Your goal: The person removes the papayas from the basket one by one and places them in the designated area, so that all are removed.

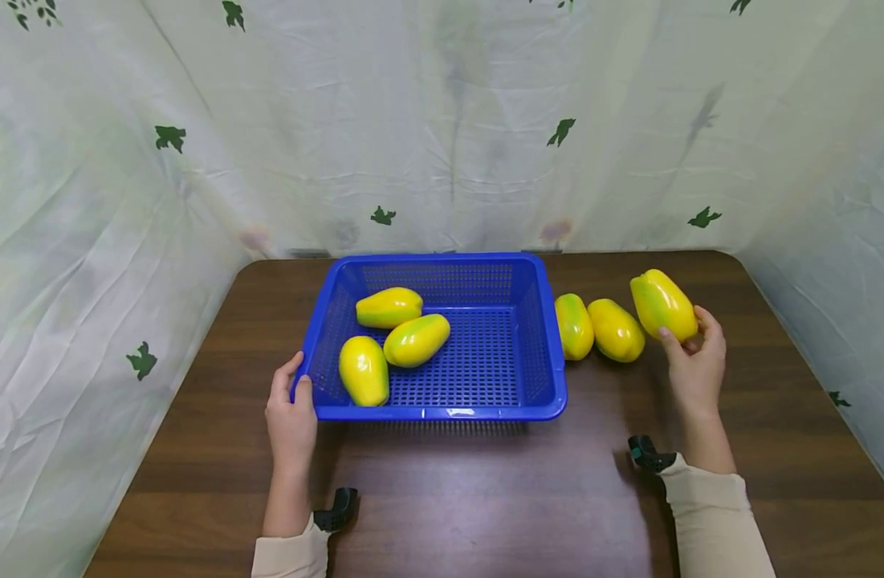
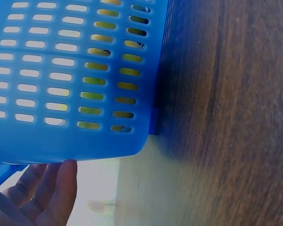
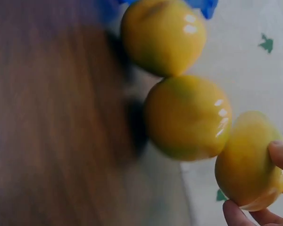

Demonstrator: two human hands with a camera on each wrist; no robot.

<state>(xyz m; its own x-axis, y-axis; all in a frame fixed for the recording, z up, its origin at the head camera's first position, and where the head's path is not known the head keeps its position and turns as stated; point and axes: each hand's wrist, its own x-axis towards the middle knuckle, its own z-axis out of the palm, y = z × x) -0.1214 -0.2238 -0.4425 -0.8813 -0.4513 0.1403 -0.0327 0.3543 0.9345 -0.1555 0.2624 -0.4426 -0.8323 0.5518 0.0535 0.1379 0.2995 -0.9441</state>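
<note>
My right hand point(image 1: 698, 369) holds a glossy yellow-green papaya point(image 1: 662, 305) between thumb and fingers, raised at the right of the table. In the right wrist view, the fingertips point(image 3: 280, 155) press against the skin of this papaya point(image 3: 250, 162). Two more papayas lie side by side to its left: one papaya point(image 1: 616, 330) nearer the hand, the other papaya point(image 1: 575, 327) against the basket's right side. My left hand point(image 1: 291, 413) grips the left rim of a blue plastic basket point(image 1: 442, 413), thumb over the edge. Inside, towards the left, lie three papayas point(image 1: 417, 340).
The basket's perforated wall point(image 2: 61, 84) fills much of the left wrist view. A brown wooden table point(image 1: 485, 498) carries everything. Pale curtains point(image 1: 449, 120) with green leaf shapes hang behind and at both sides. Each wrist wears a black camera mount point(image 1: 651, 454).
</note>
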